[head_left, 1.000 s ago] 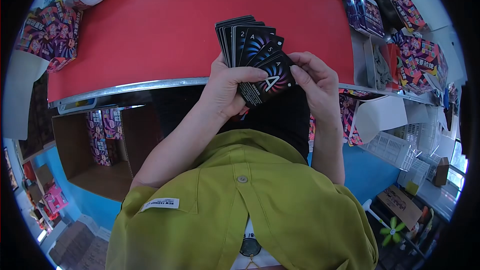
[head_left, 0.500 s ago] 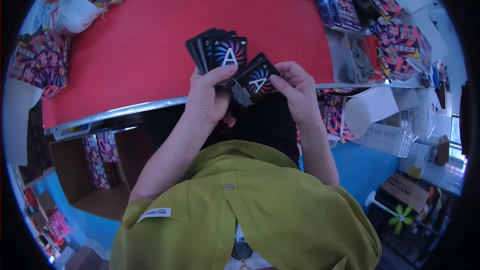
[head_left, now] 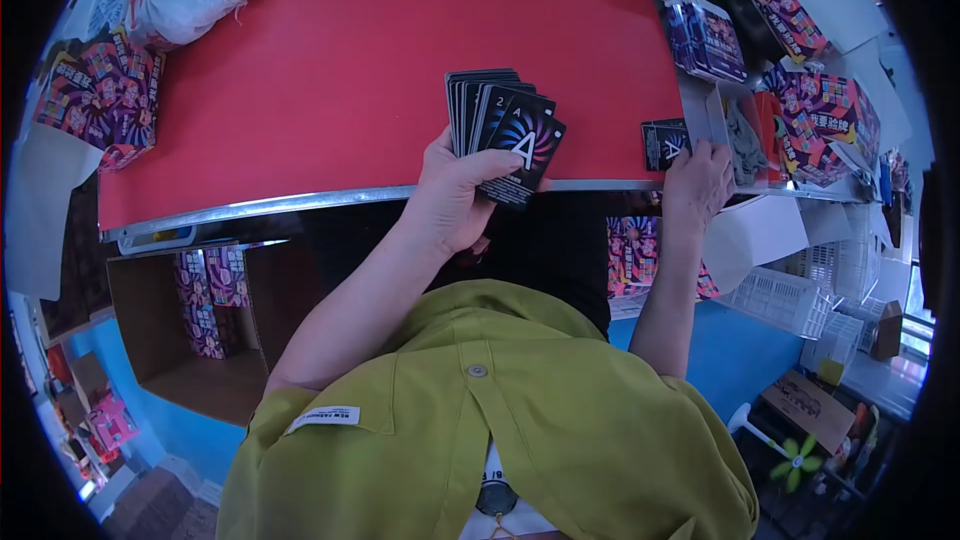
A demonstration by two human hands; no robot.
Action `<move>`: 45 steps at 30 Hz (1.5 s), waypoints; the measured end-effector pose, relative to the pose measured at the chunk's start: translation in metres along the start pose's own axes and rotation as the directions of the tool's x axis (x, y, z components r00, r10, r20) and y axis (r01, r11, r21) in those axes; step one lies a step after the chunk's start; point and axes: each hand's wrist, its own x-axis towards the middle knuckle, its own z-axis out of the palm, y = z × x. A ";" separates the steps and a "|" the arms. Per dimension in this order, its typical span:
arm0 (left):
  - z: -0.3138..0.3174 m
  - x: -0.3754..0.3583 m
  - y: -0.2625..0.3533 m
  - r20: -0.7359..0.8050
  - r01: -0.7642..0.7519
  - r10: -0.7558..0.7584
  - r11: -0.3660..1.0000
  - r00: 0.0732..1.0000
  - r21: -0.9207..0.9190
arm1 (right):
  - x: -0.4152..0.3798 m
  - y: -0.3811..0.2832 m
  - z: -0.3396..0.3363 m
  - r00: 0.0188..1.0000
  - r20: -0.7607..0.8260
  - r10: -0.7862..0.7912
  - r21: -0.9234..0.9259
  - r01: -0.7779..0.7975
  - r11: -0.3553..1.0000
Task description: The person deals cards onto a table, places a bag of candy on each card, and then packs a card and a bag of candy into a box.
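Observation:
A thick, fanned stack of black playing cards [head_left: 518, 136] is gripped in my left hand [head_left: 462, 190], its thumb pressed on the front card. That card carries a large white "A" over a pink and blue burst. At the right end of the red tabletop, my right hand [head_left: 698, 185] has its fingers bent over a few more black playing cards [head_left: 658, 143], one also marked "A". Those cards lie low against the red surface, and part of them is hidden under the fingers. The thumb touches their near right edge.
Beside my right hand stands a clear box [head_left: 742, 135] with grey contents. Purple card packs [head_left: 706, 38] are stacked behind it. Colourful printed boxes [head_left: 105, 100] and a white plastic bag [head_left: 180, 5] sit on the left. An open cardboard box [head_left: 200, 380] is below the metal table edge [head_left: 270, 202].
My right hand has carried a few cards from beside the left-hand stack to the table's right end. The left hand has shifted right in view, still holding its fan.

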 end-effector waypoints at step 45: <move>-0.009 -0.004 0.001 0.045 -0.060 0.064 0.995 0.997 -0.078 | -0.017 -0.090 -0.062 0.775 0.324 -0.543 0.734 -0.568 -0.372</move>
